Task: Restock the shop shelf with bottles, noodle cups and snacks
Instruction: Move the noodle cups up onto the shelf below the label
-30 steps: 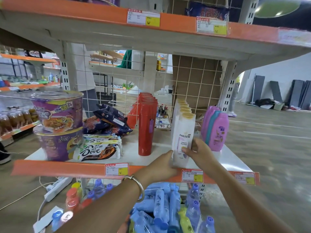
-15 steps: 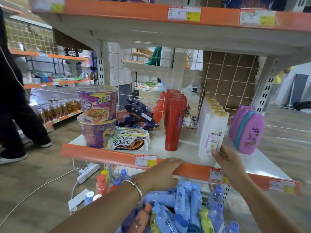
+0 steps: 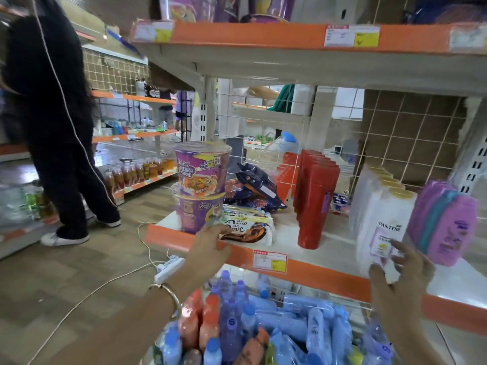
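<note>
Head view, left to right: a person in dark clothes [image 3: 52, 122] stands in the aisle. On the middle shelf [image 3: 326, 279], two purple noodle cups [image 3: 201, 185] sit stacked, lids sealed. Just beside them lie Dove chocolate packs [image 3: 250, 227] with dark snack bags [image 3: 257, 189] behind. The left hand [image 3: 209, 246] rests on the shelf's orange edge, fingers loosely curled at the front Dove pack, gripping nothing. A row of red bottles [image 3: 315, 201] follows, then white Pantene bottles [image 3: 383, 222]. The right hand [image 3: 403, 270], blurred, spreads open against the front Pantene bottle, not closed on it. Purple bottles [image 3: 445, 222] stand rightmost. Below, a bin [image 3: 366, 309] holds blue and orange drink bottles [image 3: 237, 325].
</note>
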Demonstrator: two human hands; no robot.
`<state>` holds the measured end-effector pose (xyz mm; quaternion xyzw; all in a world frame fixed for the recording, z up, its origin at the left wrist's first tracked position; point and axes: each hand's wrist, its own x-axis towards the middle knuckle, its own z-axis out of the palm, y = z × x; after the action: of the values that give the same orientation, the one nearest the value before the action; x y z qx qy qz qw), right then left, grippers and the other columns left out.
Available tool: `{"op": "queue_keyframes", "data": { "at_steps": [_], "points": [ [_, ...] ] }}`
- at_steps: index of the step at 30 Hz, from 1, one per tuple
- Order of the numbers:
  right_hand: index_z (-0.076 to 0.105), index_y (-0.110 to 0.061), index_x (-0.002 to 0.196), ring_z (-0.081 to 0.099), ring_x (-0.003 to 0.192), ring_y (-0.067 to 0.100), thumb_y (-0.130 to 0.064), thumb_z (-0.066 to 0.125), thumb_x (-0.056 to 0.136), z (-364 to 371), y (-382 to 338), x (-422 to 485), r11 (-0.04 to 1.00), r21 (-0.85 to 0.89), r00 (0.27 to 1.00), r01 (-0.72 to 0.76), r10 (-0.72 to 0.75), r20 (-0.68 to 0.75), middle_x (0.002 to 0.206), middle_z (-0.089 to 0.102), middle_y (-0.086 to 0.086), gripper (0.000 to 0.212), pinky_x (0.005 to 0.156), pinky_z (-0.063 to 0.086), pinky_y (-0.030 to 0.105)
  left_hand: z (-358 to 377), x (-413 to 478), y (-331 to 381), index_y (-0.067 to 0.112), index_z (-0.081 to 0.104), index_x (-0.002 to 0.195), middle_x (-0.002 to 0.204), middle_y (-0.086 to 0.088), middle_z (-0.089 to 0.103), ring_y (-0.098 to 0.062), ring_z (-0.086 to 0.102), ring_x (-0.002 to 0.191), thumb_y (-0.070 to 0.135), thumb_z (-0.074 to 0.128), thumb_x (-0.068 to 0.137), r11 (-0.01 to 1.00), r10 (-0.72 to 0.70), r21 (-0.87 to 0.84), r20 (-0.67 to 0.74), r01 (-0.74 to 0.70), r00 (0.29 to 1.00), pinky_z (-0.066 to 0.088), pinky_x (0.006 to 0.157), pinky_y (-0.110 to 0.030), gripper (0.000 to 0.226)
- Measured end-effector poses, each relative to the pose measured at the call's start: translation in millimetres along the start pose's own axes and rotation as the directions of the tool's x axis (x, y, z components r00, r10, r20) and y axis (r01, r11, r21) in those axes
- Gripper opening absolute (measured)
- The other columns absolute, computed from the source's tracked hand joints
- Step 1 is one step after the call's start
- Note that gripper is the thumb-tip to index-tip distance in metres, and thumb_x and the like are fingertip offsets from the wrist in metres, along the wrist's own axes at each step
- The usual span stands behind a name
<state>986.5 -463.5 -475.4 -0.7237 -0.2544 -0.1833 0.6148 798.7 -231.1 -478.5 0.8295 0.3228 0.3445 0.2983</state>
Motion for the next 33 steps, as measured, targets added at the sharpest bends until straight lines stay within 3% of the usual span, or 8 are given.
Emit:
{"op": "queue_keyframes", "data": {
  "at_steps": [2, 5, 7, 10, 13, 19, 28, 33],
  "points": [
    [0.051, -0.013, 0.120, 0.048, 0.091, 0.020, -0.001, 0.058, 0.082, 18, -16, -8, 0.997, 0.047, 0.992, 0.053, -0.058, 0.114, 0.113, 0.033, -0.022, 0.040, 0.084, 0.044, 0.015, -13, 5, -11, 0.011, 0.064, 0.101, 0.102, -0.008, 0.055, -0.023, 0.057, 0.089, 0.005, 0.062, 0.078, 0.992, -0.104, -0.089, -0.144, 0.092, 0.984, 0.047, 0.084, -0.032, 0.024],
    [0.054, -0.018, 0.106, 0.057, 0.072, 0.010, -0.003, 0.053, 0.092, 48, -49, -10, 0.993, 0.096, 0.893, -0.063, 0.013, 0.450, 0.102, 0.053, -0.012, 0.022, 0.066, 0.051, 0.018, -28, 10, -15, 0.018, 0.053, 0.073, 0.077, -0.006, 0.056, -0.025, 0.053, 0.076, 0.017, 0.061, 0.072, 0.922, -0.283, -0.336, -0.254, 0.190, 0.925, 0.044, 0.073, -0.035, 0.008],
    [0.058, -0.018, 0.110, 0.053, 0.054, 0.005, -0.013, 0.049, 0.096, 67, -74, -11, 0.994, 0.082, 0.780, -0.073, 0.006, 0.625, 0.085, 0.062, -0.004, 0.017, 0.049, 0.047, 0.015, -38, 14, -13, 0.019, 0.049, 0.074, 0.072, -0.005, 0.054, -0.024, 0.054, 0.068, 0.018, 0.059, 0.084, 0.798, -0.461, -0.513, -0.184, 0.315, 0.868, 0.043, 0.065, -0.032, 0.014],
    [0.052, -0.023, 0.110, 0.046, 0.043, 0.011, -0.025, 0.046, 0.099, 97, -112, -4, 0.974, 0.141, 0.653, -0.178, 0.010, 0.758, 0.066, 0.058, 0.001, 0.014, 0.044, 0.044, 0.021, -52, 19, -13, 0.012, 0.048, 0.080, 0.069, -0.007, 0.051, -0.019, 0.046, 0.051, 0.027, 0.051, 0.093, 0.658, -0.563, -0.605, 0.001, 0.449, 0.826, 0.043, 0.055, -0.025, 0.020],
    [0.053, -0.023, 0.099, 0.044, 0.039, 0.014, -0.029, 0.046, 0.098, 125, -149, 14, 0.911, 0.185, 0.595, -0.368, 0.078, 0.800, 0.056, 0.057, 0.004, 0.009, 0.047, 0.044, 0.027, -65, 24, -10, 0.007, 0.050, 0.097, 0.071, -0.007, 0.054, -0.018, 0.046, 0.051, 0.028, 0.049, 0.093, 0.610, -0.592, -0.639, 0.026, 0.469, 0.806, 0.045, 0.053, -0.025, 0.022],
    [0.054, -0.012, 0.087, 0.045, 0.044, 0.015, -0.039, 0.046, 0.097, 174, -193, 50, 0.908, 0.087, 0.487, -0.410, 0.137, 0.863, 0.059, 0.062, 0.008, 0.029, 0.051, 0.044, 0.026, -82, 36, -1, 0.014, 0.051, 0.074, 0.069, -0.006, 0.052, -0.017, 0.044, 0.053, 0.036, 0.047, 0.093, 0.543, -0.669, -0.638, 0.066, 0.547, 0.741, 0.043, 0.054, -0.027, 0.029],
    [0.060, -0.008, 0.097, 0.046, 0.030, 0.010, -0.038, 0.053, 0.092, 224, -193, 57, 0.866, 0.048, 0.459, -0.498, 0.217, 0.862, 0.060, 0.062, 0.008, 0.031, 0.039, 0.040, 0.016, -72, 67, -2, 0.007, 0.058, 0.080, 0.064, -0.005, 0.058, -0.012, 0.041, 0.034, 0.033, 0.042, 0.096, 0.632, -0.653, -0.542, 0.012, 0.554, 0.757, 0.039, 0.045, -0.019, 0.034],
    [0.063, -0.007, 0.110, 0.052, 0.036, 0.010, -0.048, 0.056, 0.084, 236, -189, 65, 0.895, 0.061, 0.525, -0.442, 0.203, 0.827, 0.075, 0.067, 0.005, 0.049, 0.043, 0.041, 0.020, -64, 78, -7, 0.006, 0.059, 0.082, 0.061, -0.004, 0.057, -0.011, 0.037, 0.027, 0.024, 0.055, 0.087, 0.686, -0.639, -0.489, -0.050, 0.539, 0.768, 0.029, 0.037, -0.014, 0.019]
  ]
}}
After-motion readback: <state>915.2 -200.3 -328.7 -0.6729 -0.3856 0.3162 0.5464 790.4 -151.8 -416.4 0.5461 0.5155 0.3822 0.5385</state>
